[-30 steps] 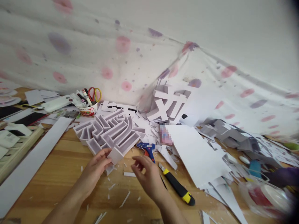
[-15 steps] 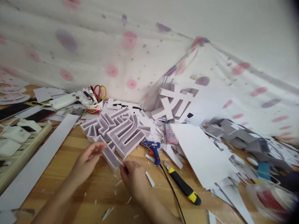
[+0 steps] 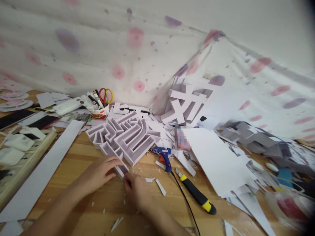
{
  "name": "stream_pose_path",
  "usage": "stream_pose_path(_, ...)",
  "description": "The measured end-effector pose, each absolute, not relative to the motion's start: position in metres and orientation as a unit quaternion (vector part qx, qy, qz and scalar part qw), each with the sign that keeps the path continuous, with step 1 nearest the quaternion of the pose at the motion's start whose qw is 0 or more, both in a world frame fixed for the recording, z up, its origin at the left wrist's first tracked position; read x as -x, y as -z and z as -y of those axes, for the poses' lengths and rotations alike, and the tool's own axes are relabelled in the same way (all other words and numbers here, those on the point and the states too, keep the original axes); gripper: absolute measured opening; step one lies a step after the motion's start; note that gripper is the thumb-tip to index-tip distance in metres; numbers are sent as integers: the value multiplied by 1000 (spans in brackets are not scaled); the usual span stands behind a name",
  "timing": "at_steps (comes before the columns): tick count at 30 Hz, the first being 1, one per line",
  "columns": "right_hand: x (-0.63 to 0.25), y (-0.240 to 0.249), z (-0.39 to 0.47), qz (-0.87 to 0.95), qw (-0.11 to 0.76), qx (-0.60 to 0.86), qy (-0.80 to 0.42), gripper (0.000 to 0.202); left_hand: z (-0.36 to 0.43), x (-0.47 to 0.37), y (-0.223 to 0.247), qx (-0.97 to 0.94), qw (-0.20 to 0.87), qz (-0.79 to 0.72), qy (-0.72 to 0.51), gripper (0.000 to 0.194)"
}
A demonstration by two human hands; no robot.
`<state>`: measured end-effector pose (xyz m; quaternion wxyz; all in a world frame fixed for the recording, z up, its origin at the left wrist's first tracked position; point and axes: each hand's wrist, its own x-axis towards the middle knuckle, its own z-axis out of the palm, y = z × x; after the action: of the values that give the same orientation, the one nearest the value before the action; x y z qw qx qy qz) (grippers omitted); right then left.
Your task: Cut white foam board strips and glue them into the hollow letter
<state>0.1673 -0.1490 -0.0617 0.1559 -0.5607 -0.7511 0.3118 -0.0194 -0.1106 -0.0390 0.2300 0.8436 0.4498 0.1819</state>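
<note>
A white hollow character-shaped form (image 3: pixel 134 141), built of thin upright walls, lies on the wooden table with its compartments facing up. My left hand (image 3: pixel 103 168) reaches over its near arm from the left, thumb and fingers apart, fingertips at the wall. At that arm's near end is my right hand (image 3: pixel 137 188), its fingers drawn together by the corner; what they pinch, if anything, is hidden. To the right of the form lies a blue glue gun (image 3: pixel 165 157) with a black cord. A black and yellow utility knife (image 3: pixel 197 193) rests beyond the cord.
White sheets (image 3: pixel 219 160) and offcuts spread over the right side. Another white character form (image 3: pixel 184 105) leans at the back. Pens and scissors stand in a cup (image 3: pixel 100 113). A long white strip (image 3: pixel 44 167) and a power strip (image 3: pixel 31 164) with chargers lie left.
My left hand has come down and right onto the form's near arm. My right hand has shifted slightly down and left at the near end. The view has moved a little.
</note>
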Motion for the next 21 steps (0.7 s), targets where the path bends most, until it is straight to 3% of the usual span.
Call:
stream_pose_path(5,-167,63,149,759,140,557,-306,18,101,18,35,-872,187,-434,-131,24)
stream_pose_path(17,-163,60,145,771,59,572,-274,20,90,7,30,-882,169,-438,-50,19)
stream_pose_path(21,-163,65,146,773,75,571,-267,17,89,8,31,-886,155,-434,-58,20)
